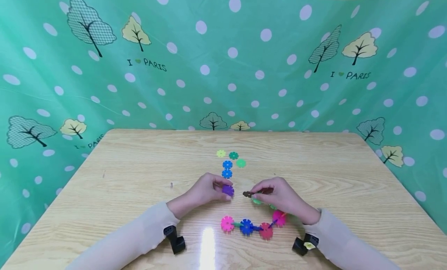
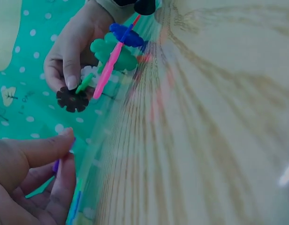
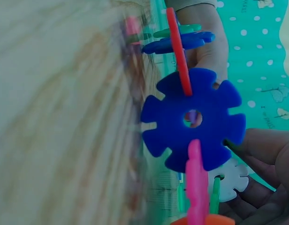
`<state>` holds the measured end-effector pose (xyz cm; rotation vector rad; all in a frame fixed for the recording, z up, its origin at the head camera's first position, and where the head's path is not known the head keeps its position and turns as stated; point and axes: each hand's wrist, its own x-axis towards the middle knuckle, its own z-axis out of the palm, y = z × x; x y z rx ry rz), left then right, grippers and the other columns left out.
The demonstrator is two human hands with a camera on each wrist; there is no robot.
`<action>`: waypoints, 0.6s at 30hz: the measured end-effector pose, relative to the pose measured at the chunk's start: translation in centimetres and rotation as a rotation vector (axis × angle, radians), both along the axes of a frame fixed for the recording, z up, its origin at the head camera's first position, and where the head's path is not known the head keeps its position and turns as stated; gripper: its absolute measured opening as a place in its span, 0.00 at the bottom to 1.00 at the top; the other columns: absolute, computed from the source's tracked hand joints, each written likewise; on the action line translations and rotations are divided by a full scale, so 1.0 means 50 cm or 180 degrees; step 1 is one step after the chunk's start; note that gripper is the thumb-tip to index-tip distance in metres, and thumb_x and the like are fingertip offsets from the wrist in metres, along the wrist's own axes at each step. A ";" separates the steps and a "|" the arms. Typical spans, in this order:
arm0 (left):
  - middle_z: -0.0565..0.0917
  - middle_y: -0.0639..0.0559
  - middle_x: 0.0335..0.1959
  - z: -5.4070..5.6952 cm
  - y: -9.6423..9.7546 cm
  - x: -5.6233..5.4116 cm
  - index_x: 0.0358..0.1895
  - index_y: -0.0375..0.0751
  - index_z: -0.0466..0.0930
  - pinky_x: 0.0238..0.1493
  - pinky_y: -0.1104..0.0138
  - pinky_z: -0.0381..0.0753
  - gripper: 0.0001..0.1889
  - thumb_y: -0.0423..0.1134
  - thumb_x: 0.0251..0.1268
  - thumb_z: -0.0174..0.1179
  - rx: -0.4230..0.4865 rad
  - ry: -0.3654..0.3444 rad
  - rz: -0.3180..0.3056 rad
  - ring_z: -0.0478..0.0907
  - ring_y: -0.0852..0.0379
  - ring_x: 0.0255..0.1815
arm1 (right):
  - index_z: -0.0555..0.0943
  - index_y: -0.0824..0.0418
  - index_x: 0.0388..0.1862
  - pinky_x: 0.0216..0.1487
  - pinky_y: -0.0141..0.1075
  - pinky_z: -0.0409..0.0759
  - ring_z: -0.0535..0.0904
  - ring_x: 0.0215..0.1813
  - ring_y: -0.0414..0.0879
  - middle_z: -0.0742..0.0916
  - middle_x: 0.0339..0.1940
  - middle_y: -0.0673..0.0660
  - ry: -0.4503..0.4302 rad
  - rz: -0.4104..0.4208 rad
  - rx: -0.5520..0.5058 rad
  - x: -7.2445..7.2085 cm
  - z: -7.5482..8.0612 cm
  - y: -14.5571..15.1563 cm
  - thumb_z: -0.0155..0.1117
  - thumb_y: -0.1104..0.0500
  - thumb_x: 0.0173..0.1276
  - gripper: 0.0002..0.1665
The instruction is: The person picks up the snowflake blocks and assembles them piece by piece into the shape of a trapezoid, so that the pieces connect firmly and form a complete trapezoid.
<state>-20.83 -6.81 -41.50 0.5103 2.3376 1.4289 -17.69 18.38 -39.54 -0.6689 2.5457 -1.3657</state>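
My left hand (image 1: 209,188) pinches a purple notched plastic disc (image 1: 228,190) between thumb and fingers, and a sliver of it shows in the left wrist view. Facing it, my right hand (image 1: 277,194) holds the end of a chain of interlocking discs. A dark brown disc (image 2: 73,99) is at that end, pointing toward the left hand, with a small gap between it and the purple one. The chain curves back toward me through a blue disc (image 3: 193,105) and others to a pink disc (image 1: 227,224). In the right wrist view a white disc (image 3: 236,180) sits by the right fingers.
Beyond the hands several loose discs lie on the wooden table (image 1: 122,177): two blue (image 1: 227,164), a yellow-green (image 1: 221,153), a dark green (image 1: 233,156) and a light green one (image 1: 241,163). A green dotted cloth (image 1: 216,87) hangs behind the table.
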 end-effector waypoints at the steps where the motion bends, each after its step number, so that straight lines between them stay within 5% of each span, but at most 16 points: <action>1: 0.85 0.51 0.35 0.002 0.002 0.002 0.47 0.38 0.83 0.31 0.70 0.81 0.21 0.35 0.45 0.73 0.0032 -0.0024 -0.0013 0.78 0.60 0.29 | 0.86 0.60 0.37 0.33 0.31 0.81 0.80 0.32 0.41 0.88 0.35 0.53 0.0016 0.0002 0.0002 -0.001 -0.001 0.000 0.68 0.61 0.61 0.06; 18: 0.84 0.50 0.32 0.021 0.023 0.028 0.49 0.35 0.82 0.28 0.72 0.79 0.20 0.34 0.49 0.71 0.0389 -0.0222 -0.0004 0.78 0.60 0.26 | 0.86 0.60 0.37 0.34 0.31 0.81 0.80 0.32 0.39 0.88 0.34 0.52 0.0021 0.0077 -0.0035 -0.006 -0.001 -0.011 0.67 0.63 0.60 0.06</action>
